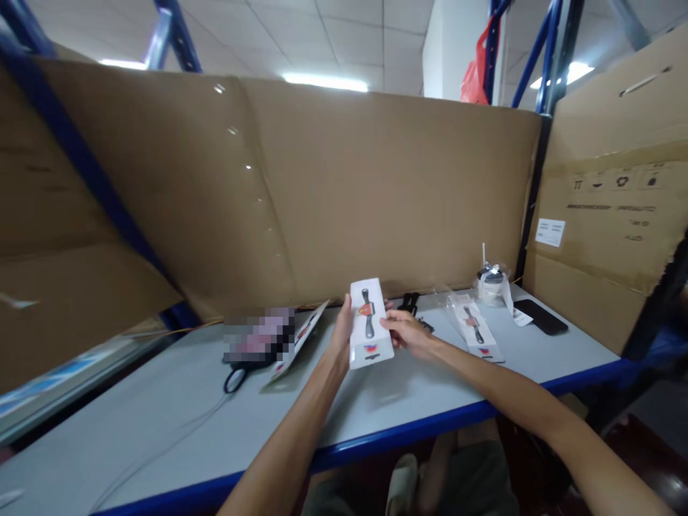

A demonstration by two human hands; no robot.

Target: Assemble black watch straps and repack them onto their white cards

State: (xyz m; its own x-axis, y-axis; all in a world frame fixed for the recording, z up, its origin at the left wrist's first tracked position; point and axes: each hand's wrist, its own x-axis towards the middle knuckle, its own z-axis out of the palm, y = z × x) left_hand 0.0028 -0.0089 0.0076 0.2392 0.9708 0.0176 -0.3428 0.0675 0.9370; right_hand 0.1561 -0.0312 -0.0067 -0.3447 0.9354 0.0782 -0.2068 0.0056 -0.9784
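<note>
A white hang-tab box (pixel 360 333) printed with a picture of a dark-handled spokeshave is held above the table, tilted towards me. My left hand (pixel 342 328) is closed along its left edge. On its right edge, my right hand (pixel 407 331) has thumb and fingers closed around the side. Behind my right hand lie some black parts (pixel 411 304), partly hidden. A second box (pixel 476 328) with the same picture lies flat to the right, a clear plastic bag beside it. Another printed package (pixel 298 344) leans at the left.
A blurred-out dark object with a loop (pixel 258 340) sits at the left, a thin cable near it. At the right are a wrapped drink cup (pixel 491 285) with a straw and a black phone (pixel 542 317). Cardboard walls (pixel 398 193) enclose the blue-edged table (pixel 177 423).
</note>
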